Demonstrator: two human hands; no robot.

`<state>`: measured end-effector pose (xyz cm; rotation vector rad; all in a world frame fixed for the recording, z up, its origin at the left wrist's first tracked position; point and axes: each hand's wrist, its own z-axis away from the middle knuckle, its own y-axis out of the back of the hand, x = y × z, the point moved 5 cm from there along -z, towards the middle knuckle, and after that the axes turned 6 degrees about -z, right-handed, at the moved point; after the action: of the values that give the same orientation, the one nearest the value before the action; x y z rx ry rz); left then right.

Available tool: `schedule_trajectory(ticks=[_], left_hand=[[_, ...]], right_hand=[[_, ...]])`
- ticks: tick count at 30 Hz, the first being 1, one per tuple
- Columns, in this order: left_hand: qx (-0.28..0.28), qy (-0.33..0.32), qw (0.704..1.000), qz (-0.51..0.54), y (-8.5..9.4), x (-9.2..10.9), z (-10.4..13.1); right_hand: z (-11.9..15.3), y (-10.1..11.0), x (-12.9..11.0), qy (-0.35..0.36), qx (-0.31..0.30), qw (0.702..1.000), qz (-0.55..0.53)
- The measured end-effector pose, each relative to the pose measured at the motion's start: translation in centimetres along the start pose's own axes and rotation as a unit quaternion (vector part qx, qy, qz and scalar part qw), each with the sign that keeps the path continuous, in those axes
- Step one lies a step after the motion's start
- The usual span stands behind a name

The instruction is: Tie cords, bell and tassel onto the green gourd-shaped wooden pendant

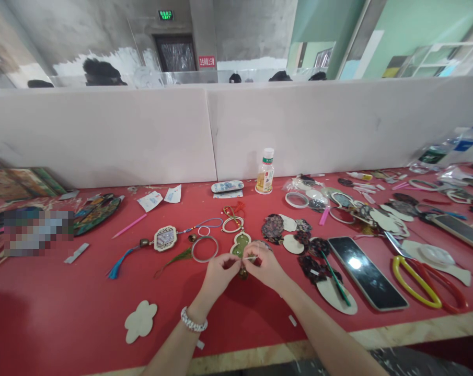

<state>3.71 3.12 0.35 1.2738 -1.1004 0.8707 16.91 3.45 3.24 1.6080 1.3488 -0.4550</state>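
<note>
On the red table, a green gourd-shaped pendant with a pale rim [240,244] lies just beyond my fingertips, a small bell [243,273] just below them. My left hand [221,274] is pinched at the pendant's lower end, on something too small to make out. Beside it, nearly touching, my right hand [264,265] is closed too, with a thin pale piece at its fingertips that I cannot identify. Above the pendant lie a pale ring [232,224] and red cord [236,208]. To the left are another ring [205,249] and an octagonal pendant [165,238] with a blue tassel [119,263].
At the right lie a phone [367,272], scissors with yellow and red handles [416,282], a green pen [335,279] and fabric pieces [273,228]. A small bottle [265,172] stands near the white partition [142,136]. A flower-shaped piece [141,321] lies front left.
</note>
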Motion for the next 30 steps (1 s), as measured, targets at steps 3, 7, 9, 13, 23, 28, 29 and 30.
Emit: schedule_trajectory(ticks=[3,7,9,13,23,28,29,30], left_hand=[[-0.002,-0.001,1.000,0.000,0.0,-0.1,0.0],[0.002,-0.004,1.000,0.004,0.0,-0.1,0.1],[-0.003,-0.007,1.000,0.010,-0.1,-0.1,0.1],[-0.006,-0.011,1.000,0.015,-0.1,-0.1,0.0],[0.008,0.019,0.992,0.128,0.0,-0.7,-0.5],[-0.007,0.063,0.984,0.167,-0.3,-0.8,-0.5],[-0.012,0.065,0.983,0.172,-0.4,-0.8,-0.5],[-0.018,0.066,0.982,0.176,-0.4,-0.8,-0.4]], right_hand=[[0.0,0.0,-0.1,-0.001,-0.005,1.000,-0.001],[0.0,0.0,-0.1,0.001,-0.005,1.000,-0.001],[0.0,0.0,0.0,-0.003,-0.007,1.000,-0.003],[0.0,-0.1,0.2,-0.018,-0.013,1.000,-0.003],[0.0,0.3,0.2,-0.038,-0.006,0.999,-0.025],[0.1,-0.2,1.6,-0.136,-0.004,0.973,-0.188],[0.2,-0.4,1.8,-0.153,-0.004,0.961,-0.231],[0.2,-0.6,1.9,-0.164,-0.003,0.949,-0.270]])
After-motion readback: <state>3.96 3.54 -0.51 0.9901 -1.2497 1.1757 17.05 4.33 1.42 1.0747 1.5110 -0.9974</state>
